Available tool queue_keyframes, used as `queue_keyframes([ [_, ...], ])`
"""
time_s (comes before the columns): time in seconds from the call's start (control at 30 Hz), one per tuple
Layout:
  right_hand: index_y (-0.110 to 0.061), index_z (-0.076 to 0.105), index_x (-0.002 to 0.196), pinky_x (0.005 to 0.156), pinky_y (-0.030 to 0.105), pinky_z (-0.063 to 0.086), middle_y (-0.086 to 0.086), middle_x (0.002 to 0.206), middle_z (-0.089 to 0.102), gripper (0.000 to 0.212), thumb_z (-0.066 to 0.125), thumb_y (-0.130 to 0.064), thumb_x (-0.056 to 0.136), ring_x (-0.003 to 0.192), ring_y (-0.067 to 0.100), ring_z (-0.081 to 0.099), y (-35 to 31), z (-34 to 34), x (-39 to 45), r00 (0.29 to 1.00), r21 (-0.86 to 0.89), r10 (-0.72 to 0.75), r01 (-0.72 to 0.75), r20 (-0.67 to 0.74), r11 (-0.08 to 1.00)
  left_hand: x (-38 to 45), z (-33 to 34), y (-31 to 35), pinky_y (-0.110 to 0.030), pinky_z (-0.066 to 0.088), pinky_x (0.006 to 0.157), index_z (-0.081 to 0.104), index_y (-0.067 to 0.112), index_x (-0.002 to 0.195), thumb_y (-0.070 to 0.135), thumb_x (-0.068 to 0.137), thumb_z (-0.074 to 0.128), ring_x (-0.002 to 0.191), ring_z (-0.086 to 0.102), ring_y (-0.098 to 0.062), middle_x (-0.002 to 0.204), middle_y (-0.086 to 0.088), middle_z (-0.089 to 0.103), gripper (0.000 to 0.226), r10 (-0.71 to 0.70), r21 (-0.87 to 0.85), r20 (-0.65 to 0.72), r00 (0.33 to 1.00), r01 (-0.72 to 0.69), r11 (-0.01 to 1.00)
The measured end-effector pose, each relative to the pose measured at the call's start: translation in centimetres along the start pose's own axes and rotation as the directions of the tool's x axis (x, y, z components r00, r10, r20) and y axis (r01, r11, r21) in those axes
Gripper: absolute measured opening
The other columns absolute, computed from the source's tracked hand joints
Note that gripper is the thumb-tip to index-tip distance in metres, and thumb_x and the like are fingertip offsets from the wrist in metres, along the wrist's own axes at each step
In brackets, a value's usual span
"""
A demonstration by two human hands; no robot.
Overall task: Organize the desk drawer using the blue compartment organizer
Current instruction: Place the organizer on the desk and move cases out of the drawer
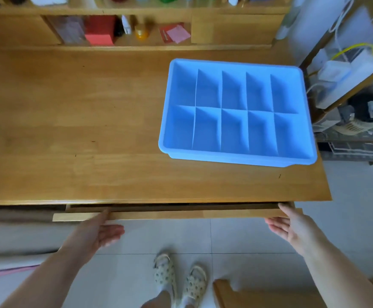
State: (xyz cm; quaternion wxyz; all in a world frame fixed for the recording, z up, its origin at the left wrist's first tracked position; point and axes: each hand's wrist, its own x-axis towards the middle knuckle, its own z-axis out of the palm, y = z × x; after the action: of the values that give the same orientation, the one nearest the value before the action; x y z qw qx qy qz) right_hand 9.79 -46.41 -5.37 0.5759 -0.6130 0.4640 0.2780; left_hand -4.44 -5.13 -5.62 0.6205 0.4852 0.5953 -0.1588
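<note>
The blue compartment organizer (236,152) lies on the right part of the wooden desk (81,130), and all its compartments are bare. Below the desk's front edge the drawer (181,214) is out by a narrow gap, its inside dark and hidden. My left hand (99,232) is at the drawer front's left part, thumb touching the front, fingers straight and a little below it. My right hand (290,225) holds the drawer front's right end, thumb over the top edge and fingers under it.
A shelf unit (136,32) at the back of the desk holds red boxes, a small jar and paper notes. A wire rack (347,90) with cables and appliances stands to the right. My feet in slippers (179,278) stand on the tiled floor below.
</note>
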Motion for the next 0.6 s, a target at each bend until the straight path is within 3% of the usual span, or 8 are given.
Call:
queue_keyframes([
  [0.07, -0.005, 0.056, 0.090, 0.078, 0.043, 0.054, 0.020, 0.085, 0.070, 0.035, 0.053, -0.040, 0.094, 0.083, 0.035, 0.068, 0.1, -0.6, -0.9, 0.995, -0.389, -0.078, 0.050, -0.056, 0.920, -1.1, -0.3, -0.5, -0.023, 0.047, 0.044, 0.061, 0.004, 0.095, 0.032, 0.090, 0.057, 0.051, 0.062, -0.028, 0.064, -0.014, 0.066, 0.029, 0.204, 0.506, -0.059, 0.977, -0.147, 0.850],
  [0.1, -0.009, 0.057, 0.077, 0.074, 0.043, 0.055, 0.014, 0.077, 0.071, 0.042, 0.051, -0.047, 0.093, 0.077, 0.033, 0.069, 0.5, -1.2, -0.9, 0.975, -0.654, -0.208, 0.111, -0.073, 0.748, -1.4, -0.5, -1.1, -0.023, 0.045, 0.050, 0.063, 0.011, 0.086, 0.034, 0.083, 0.057, 0.054, 0.062, -0.026, 0.063, -0.008, 0.066, 0.024, 0.429, 0.736, 0.002, 0.903, -0.292, 0.611],
  [0.17, -0.023, 0.052, 0.063, 0.059, 0.033, 0.052, -0.002, 0.064, 0.066, 0.032, 0.060, -0.041, 0.088, 0.062, 0.024, 0.064, 1.6, -2.5, -0.7, 0.794, -0.936, -0.598, 0.287, 0.113, 0.204, -1.8, -0.2, -2.2, -0.026, 0.045, 0.054, 0.065, 0.022, 0.081, 0.035, 0.082, 0.056, 0.066, 0.061, -0.019, 0.075, 0.001, 0.065, 0.016, 0.741, 0.834, 0.323, 0.589, -0.547, 0.072],
  [0.23, -0.026, 0.059, 0.067, 0.050, 0.027, 0.047, -0.006, 0.065, 0.060, 0.022, 0.080, -0.021, 0.069, 0.058, 0.022, 0.060, 1.9, -2.5, -0.8, 0.542, -0.874, -0.716, 0.444, 0.439, -0.200, -1.6, 1.7, -2.2, -0.029, 0.047, 0.066, 0.069, 0.018, 0.094, 0.049, 0.092, 0.039, 0.081, 0.053, -0.017, 0.087, -0.001, 0.061, 0.043, 0.788, 0.742, 0.502, 0.356, -0.646, -0.181],
  [0.37, -0.010, 0.074, 0.097, 0.058, 0.035, 0.057, 0.003, 0.082, 0.067, 0.032, 0.076, -0.016, 0.066, 0.070, 0.027, 0.067, 0.8, -1.9, -0.3, 0.311, -0.705, -0.651, 0.483, 0.692, -0.519, -0.4, 3.6, -2.9, -0.031, 0.055, 0.067, 0.069, 0.010, 0.103, 0.053, 0.098, 0.014, 0.087, 0.048, -0.018, 0.094, -0.004, 0.053, 0.069, 0.792, 0.734, 0.547, 0.272, -0.610, -0.298],
  [0.47, -0.006, 0.073, 0.105, 0.063, 0.038, 0.059, 0.006, 0.094, 0.072, 0.052, 0.084, -0.019, 0.056, 0.077, 0.027, 0.071, -0.4, -3.1, 0.1, 0.315, -0.626, -0.542, 0.422, 0.779, -0.655, 0.5, 2.9, -3.9, -0.035, 0.036, 0.097, 0.058, 0.006, 0.116, 0.051, 0.099, 0.014, 0.099, 0.052, -0.025, 0.110, -0.008, 0.057, 0.065, 0.742, 0.711, 0.628, 0.234, -0.560, -0.426],
  [0.53, -0.004, 0.075, 0.099, 0.057, 0.038, 0.059, 0.008, 0.087, 0.073, 0.071, 0.096, -0.014, 0.032, 0.071, 0.028, 0.071, -1.0, -3.8, 0.9, 0.342, -0.627, -0.526, 0.409, 0.779, -0.663, 0.8, 3.6, -3.7, -0.036, 0.040, 0.090, 0.065, 0.005, 0.106, 0.053, 0.099, 0.014, 0.091, 0.057, -0.028, 0.095, -0.010, 0.068, 0.070, 0.760, 0.745, 0.590, 0.274, -0.547, -0.381],
  [0.6, -0.006, 0.076, 0.088, 0.047, 0.034, 0.056, 0.004, 0.074, 0.071, 0.063, 0.097, -0.013, 0.029, 0.058, 0.025, 0.068, -1.5, -3.9, 1.5, 0.364, -0.634, -0.519, 0.460, 0.773, -0.622, 0.6, 5.0, -2.9, -0.033, 0.053, 0.069, 0.073, 0.009, 0.084, 0.055, 0.097, 0.020, 0.071, 0.065, -0.028, 0.077, -0.004, 0.070, 0.072, 0.798, 0.782, 0.519, 0.305, -0.545, -0.301],
])
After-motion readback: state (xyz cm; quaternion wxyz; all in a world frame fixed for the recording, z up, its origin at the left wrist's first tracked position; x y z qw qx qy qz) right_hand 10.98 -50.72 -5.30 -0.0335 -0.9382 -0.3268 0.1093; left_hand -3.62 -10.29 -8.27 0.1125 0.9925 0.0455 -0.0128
